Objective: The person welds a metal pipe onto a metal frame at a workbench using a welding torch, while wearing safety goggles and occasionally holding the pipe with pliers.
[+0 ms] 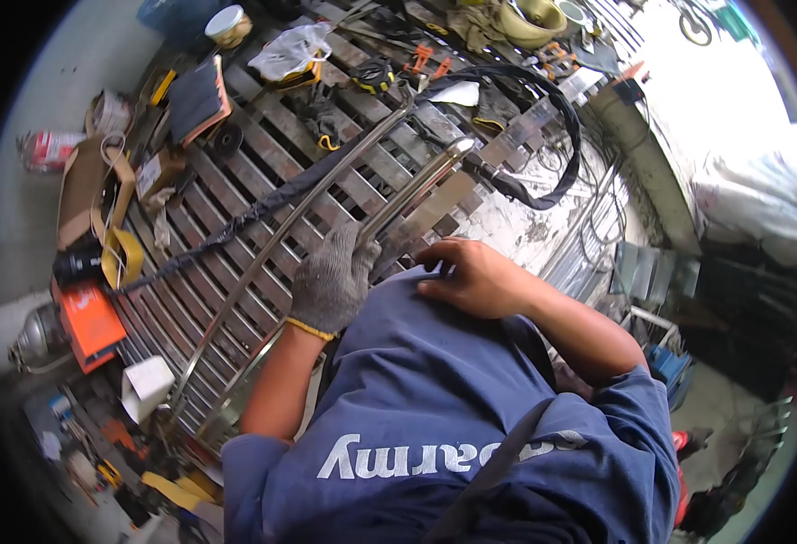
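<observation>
My left hand [330, 281], in a grey knitted glove with a yellow cuff, is closed around a shiny metal tube [416, 186]. The tube slants up and right to a rounded bend. My right hand [471, 276] is bare and sits in front of the blue shirt [425, 363], its thumb and forefinger apart and nothing visible between them. Its other fingers are partly hidden. Left of the gloved hand, a long bent metal tube [276, 240] lies across the slatted metal bench [244, 195]. A black sleeved cable [572, 118] loops round near the tube's bend.
An orange box [92, 322] and an opened cardboard box [86, 190] stand at the bench's left edge. A dark notebook [199, 102], a plastic bag [291, 50], a tape measure [373, 74] and a yellowish bowl [532, 23] lie at the far side. Loose cables hang at right.
</observation>
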Available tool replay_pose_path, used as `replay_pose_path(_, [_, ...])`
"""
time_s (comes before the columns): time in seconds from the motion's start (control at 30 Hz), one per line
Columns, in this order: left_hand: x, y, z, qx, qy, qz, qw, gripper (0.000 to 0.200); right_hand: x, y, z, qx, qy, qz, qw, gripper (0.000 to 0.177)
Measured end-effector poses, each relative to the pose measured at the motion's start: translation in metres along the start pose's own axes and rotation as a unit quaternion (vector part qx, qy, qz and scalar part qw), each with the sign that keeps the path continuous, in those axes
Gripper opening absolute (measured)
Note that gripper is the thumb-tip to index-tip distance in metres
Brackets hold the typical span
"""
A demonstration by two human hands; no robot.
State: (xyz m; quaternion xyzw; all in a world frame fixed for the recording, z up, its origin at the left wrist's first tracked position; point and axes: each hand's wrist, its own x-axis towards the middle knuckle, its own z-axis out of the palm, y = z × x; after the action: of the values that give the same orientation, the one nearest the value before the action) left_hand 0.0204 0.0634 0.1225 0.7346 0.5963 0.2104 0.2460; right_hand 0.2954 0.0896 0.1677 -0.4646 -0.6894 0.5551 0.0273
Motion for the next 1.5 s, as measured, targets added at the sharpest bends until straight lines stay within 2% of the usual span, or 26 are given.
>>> replay_pose_path(0.1, [0.013,-0.026,0.040,0.049,0.030,-0.040,0.998,0.040,-0.011,0.026,-0.037,-0.099,-0.022,0.023,0.995,0.054])
replay_pose_path(0.2, [0.022,-0.055,0.085,0.076,0.031,-0.086,0.993,0.037,-0.012,0.040,-0.073,-0.237,0.007,0.101,0.966,0.049])
replay_pose_path(0.27, [0.026,-0.056,0.099,0.101,0.059,-0.092,0.989,0.033,0.002,0.071,-0.093,-0.318,0.060,0.108,0.940,0.046])
replay_pose_path(0.3, [0.027,-0.056,0.103,0.113,0.071,-0.088,0.987,0.032,0.012,0.080,-0.104,-0.295,0.076,0.123,0.945,0.044])
replay_pose_path(0.4, [0.026,-0.051,0.114,0.148,0.095,-0.094,0.980,0.030,0.049,0.133,-0.113,-0.324,0.227,0.008,0.919,0.066])
replay_pose_path(0.5, [0.026,-0.056,0.133,0.198,0.133,-0.093,0.967,0.026,0.092,0.174,-0.111,-0.313,0.183,-0.053,0.930,0.071])
replay_pose_path(0.6, [0.027,-0.050,0.135,0.212,0.120,-0.117,0.963,0.029,0.128,0.185,-0.108,-0.229,0.075,0.035,0.970,0.084])
replay_pose_path(0.63, [0.028,-0.052,0.137,0.206,0.119,-0.119,0.964,0.030,0.137,0.191,-0.104,-0.231,0.076,0.041,0.969,0.086])
replay_pose_path(0.77, [0.024,-0.056,0.141,0.196,0.120,-0.110,0.967,0.032,0.139,0.200,-0.101,-0.196,0.135,0.023,0.971,0.078])
replay_pose_path(0.87, [0.020,-0.057,0.145,0.194,0.126,-0.099,0.968,0.029,0.118,0.181,-0.120,-0.240,0.118,-0.007,0.964,0.077])
replay_pose_path(0.97, [0.024,-0.057,0.147,0.194,0.115,-0.119,0.967,0.025,0.100,0.174,-0.141,-0.247,0.133,-0.076,0.957,0.078])
replay_pose_path(1.07, [0.027,-0.068,0.150,0.231,0.139,-0.098,0.958,0.025,0.078,0.163,-0.165,-0.174,0.167,-0.140,0.960,0.072])
replay_pose_path(1.2, [0.028,-0.048,0.143,0.242,0.081,-0.154,0.954,0.032,0.058,0.154,-0.200,-0.206,0.157,-0.128,0.957,0.070])
replay_pose_path(1.3, [0.028,-0.047,0.142,0.257,0.058,-0.161,0.951,0.030,0.042,0.149,-0.219,-0.230,0.197,-0.158,0.940,0.064])
replay_pose_path(1.5, [0.027,-0.052,0.146,0.247,0.080,-0.158,0.953,0.030,0.014,0.144,-0.258,-0.235,0.255,-0.166,0.923,0.062])
